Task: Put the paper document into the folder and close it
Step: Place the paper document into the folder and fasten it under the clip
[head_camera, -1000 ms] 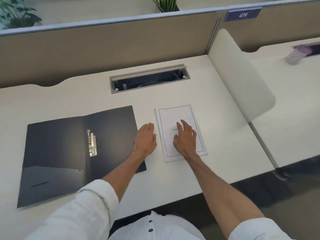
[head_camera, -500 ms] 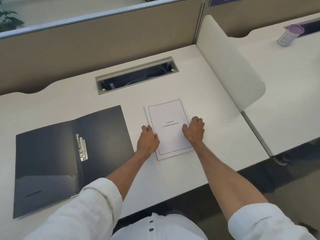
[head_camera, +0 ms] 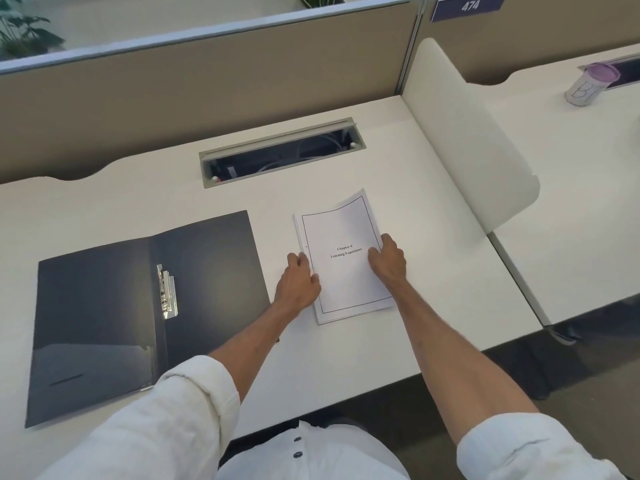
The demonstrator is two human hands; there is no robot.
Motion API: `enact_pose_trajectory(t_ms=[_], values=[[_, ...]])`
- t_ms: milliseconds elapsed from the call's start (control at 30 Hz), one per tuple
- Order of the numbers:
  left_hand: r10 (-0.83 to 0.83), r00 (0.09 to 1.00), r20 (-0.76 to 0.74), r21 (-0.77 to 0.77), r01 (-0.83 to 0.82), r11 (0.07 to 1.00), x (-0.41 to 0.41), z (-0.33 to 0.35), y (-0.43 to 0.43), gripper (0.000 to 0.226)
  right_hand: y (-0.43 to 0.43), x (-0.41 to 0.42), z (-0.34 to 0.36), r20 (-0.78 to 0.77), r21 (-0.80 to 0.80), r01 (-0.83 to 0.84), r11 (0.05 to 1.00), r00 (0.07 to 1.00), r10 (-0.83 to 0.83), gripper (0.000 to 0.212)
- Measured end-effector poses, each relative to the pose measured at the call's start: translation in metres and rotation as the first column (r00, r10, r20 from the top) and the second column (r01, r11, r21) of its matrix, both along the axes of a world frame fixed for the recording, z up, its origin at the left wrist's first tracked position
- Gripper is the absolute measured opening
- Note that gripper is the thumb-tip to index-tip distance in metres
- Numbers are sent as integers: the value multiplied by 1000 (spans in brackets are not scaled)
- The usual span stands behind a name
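Nearest us: rolled white sleeves (head_camera: 166,420), bare forearms reaching out over white desk (head_camera: 346,368). Left hand (head_camera: 298,285) pinching left edge of paper document (head_camera: 343,271), right hand (head_camera: 388,261) gripping its right edge, thumb on top. We read "Chapter 6 Learning Experience" on cover; far right corner of top sheet curling up off desk. Dark folder (head_camera: 104,306) lying open flat just left of document, not touching it, metal clip (head_camera: 167,292) by spine. Further back, cable slot (head_camera: 280,154), then beige divider (head_camera: 207,74).
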State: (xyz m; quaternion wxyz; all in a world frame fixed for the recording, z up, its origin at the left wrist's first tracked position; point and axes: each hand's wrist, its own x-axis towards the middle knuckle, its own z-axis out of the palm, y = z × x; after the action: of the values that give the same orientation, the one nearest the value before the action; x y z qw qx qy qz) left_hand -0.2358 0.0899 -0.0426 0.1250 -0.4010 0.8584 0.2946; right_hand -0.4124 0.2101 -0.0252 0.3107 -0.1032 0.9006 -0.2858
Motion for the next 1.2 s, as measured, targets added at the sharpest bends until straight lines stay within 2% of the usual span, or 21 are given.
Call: enact_pose_trajectory(t_ms=[167, 233, 300, 400, 467, 600, 700, 800, 933, 1200], values=[[129, 985, -111, 168, -109, 980, 9, 4, -14, 29, 2, 4, 8, -60, -77, 5, 997, 998, -9, 44], [203, 969, -139, 226, -168, 959, 13, 7, -19, 31, 5, 8, 11, -43, -163, 40, 986, 998, -48, 53], [261, 951, -168, 266, -211, 941, 19, 9, -25, 31, 4, 12, 14, -15, -260, 69, 963, 997, -76, 54], [416, 884, -214, 366, -322, 873, 32, 14, -33, 46, -7, 23, 20, 15, -327, 51, 944, 999, -49, 41], [517, 819, -250, 409, -395, 823, 44, 16, -39, 43, -20, 35, 25, 29, -353, 31, 935, 999, -22, 34], [569, 770, -288, 323, -481, 815, 82, 16, -54, 33, -46, 69, 30, 67, -400, 15, 916, 998, 13, 29], [610, 734, -297, 280, -544, 791, 115, 16, -62, 31, -64, 97, 28, 115, -410, -14, 912, 991, 67, 35], [640, 705, -307, 216, -603, 768, 152, 17, -68, 32, -86, 129, 24, 160, -405, -55, 913, 978, 130, 43], [695, 657, -292, 163, -682, 713, 200, 16, -75, 39, -110, 168, 20, 212, -389, -58, 919, 966, 151, 39], [729, 653, -205, 105, -726, 679, 263, 9, -89, 36, -138, 216, 10, 275, -346, -37, 937, 951, 139, 48]])
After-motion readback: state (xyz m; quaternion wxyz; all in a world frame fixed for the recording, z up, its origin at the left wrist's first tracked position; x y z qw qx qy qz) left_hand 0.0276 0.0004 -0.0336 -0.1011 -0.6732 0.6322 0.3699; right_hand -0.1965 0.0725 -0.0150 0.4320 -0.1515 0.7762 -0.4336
